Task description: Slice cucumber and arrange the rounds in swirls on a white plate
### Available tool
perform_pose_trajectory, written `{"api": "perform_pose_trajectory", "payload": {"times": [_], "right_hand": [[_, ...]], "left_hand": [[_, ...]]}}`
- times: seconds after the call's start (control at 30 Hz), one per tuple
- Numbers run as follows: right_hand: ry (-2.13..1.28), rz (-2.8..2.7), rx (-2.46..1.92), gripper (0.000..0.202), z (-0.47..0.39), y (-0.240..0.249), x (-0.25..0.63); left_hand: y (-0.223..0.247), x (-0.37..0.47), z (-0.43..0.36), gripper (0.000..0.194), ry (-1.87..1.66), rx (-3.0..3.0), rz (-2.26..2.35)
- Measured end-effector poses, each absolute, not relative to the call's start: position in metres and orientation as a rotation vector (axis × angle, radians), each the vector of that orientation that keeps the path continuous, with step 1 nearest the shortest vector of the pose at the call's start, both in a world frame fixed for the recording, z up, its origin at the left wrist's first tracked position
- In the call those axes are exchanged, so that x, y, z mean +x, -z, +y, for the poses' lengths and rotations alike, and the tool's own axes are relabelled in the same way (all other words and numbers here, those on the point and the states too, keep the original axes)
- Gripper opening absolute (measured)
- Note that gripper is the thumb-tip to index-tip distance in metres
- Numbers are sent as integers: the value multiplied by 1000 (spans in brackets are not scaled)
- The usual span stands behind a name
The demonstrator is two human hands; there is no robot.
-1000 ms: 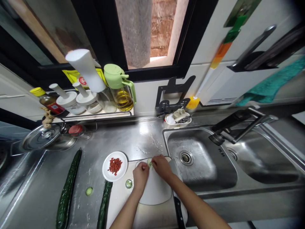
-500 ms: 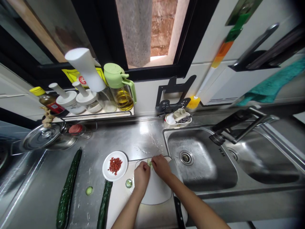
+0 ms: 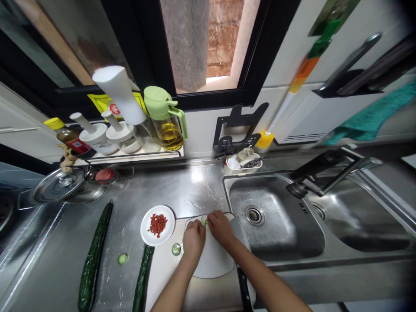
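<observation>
Both hands work at the far edge of a white plate (image 3: 212, 260) lying on a cutting board (image 3: 162, 281). My right hand (image 3: 221, 226) has its fingertips pinched on a thin cucumber slice (image 3: 204, 220) at that edge. Beside it my left hand (image 3: 194, 238) is closed, its fingers curled; whatever it may hold is hidden. A cucumber end piece (image 3: 176, 249) sits on the board left of my left hand. Partly under my right forearm lies a knife, its black handle (image 3: 243, 288) showing.
Left of the board are a whole cucumber (image 3: 94, 260), another cucumber (image 3: 143, 279) and a cut cucumber piece (image 3: 122, 258). A small white dish (image 3: 146, 234) holds red chopped bits. The steel sink (image 3: 276, 216) is at right; an oil jug (image 3: 167, 119) and seasoning jars stand behind.
The view has shifted very slightly. Both hands stay at the plate's far edge, with my left hand's fingers moved only a little.
</observation>
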State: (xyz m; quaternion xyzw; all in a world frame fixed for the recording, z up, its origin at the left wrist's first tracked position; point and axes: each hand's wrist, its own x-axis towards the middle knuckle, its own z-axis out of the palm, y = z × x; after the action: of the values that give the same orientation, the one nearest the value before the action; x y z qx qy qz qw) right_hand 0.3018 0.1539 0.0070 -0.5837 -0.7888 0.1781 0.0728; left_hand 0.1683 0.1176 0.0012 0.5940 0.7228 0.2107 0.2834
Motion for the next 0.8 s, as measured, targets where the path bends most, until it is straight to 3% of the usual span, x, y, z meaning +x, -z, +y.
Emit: {"api": "perform_pose_trajectory", "payload": {"times": [0.27, 0.5, 0.8], "right_hand": [[-534, -2308, -1710, 16, 149, -9, 305], [-577, -2223, -1699, 18, 122, -15, 314], [-666, -2158, -1682, 20, 80, -19, 311]], "left_hand": [[-8, 164, 115, 17, -621, 1642, 1879], [-15, 108, 73, 21, -779, 1614, 1931], [-5, 70, 33, 27, -641, 1394, 2125]]}}
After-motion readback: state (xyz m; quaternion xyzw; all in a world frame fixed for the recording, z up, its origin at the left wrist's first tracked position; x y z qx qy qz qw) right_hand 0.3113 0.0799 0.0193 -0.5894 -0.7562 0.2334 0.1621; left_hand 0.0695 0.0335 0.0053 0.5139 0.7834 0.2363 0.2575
